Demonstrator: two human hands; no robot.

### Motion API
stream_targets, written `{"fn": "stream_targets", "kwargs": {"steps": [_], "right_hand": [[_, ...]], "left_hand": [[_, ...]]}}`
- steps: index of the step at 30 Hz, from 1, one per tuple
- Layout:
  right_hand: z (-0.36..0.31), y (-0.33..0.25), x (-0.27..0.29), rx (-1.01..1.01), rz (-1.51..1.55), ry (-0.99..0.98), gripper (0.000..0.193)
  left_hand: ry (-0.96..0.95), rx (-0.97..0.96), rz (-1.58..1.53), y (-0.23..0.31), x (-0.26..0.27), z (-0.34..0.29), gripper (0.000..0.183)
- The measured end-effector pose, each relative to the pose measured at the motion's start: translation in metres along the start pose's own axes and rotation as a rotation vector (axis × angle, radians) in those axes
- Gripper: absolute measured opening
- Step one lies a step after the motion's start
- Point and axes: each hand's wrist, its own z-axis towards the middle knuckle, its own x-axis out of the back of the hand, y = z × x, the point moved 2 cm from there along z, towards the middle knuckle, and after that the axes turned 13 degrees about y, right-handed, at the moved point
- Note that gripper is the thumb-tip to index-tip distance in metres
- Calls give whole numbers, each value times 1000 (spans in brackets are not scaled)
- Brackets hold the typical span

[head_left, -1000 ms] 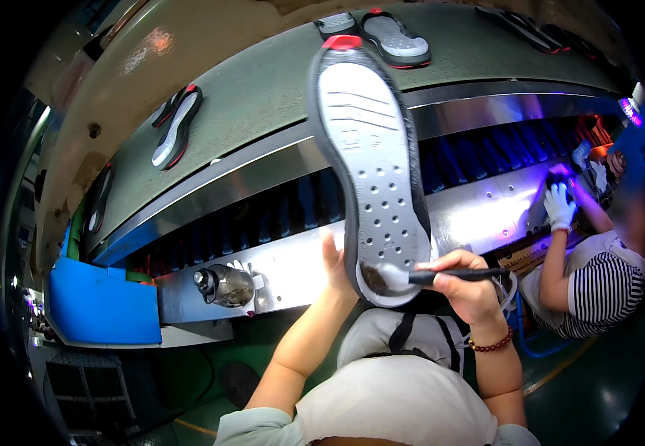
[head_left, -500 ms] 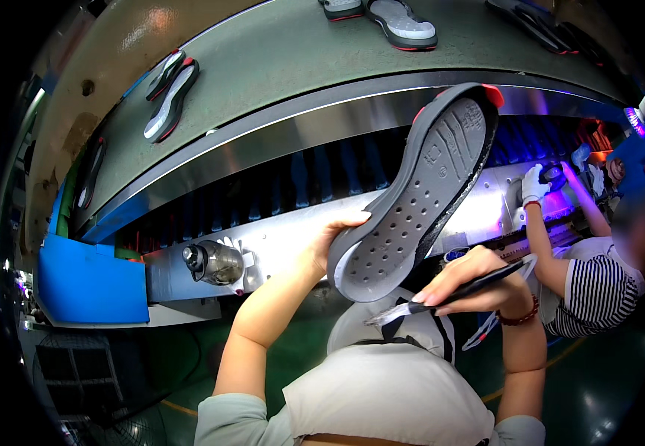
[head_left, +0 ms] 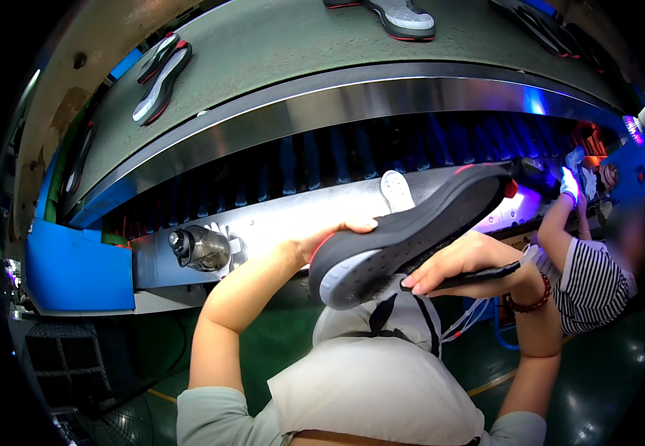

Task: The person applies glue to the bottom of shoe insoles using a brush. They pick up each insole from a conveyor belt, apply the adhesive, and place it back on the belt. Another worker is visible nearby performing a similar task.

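In the middle of the frame, the left hand (head_left: 326,239) holds a dark shoe sole (head_left: 404,230) by its edge, above the worktop (head_left: 278,224), with the sole tilted. The right hand (head_left: 478,256) has its fingers closed around a black-handled brush (head_left: 478,278). The brush tip is close to the sole's underside; whether it touches, one cannot tell. A dark bottle (head_left: 208,250) stands at the left.

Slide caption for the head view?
Left hand grips a black-and-grey shoe sole; right hand holds a black-handled brush.
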Motion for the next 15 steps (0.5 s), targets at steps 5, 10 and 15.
{"fn": "stream_targets", "kwargs": {"steps": [5, 10, 15], "right_hand": [[-2, -16, 9, -21, -146, -67, 12], [-11, -7, 6, -29, -135, -9, 13], [-16, -17, 11, -14, -83, 169, 17]], "left_hand": [[35, -5, -10, -4, 5, -9, 48], [37, -3, 17, -2, 8, -14, 50], [59, -14, 8, -6, 12, -23, 52]]}}
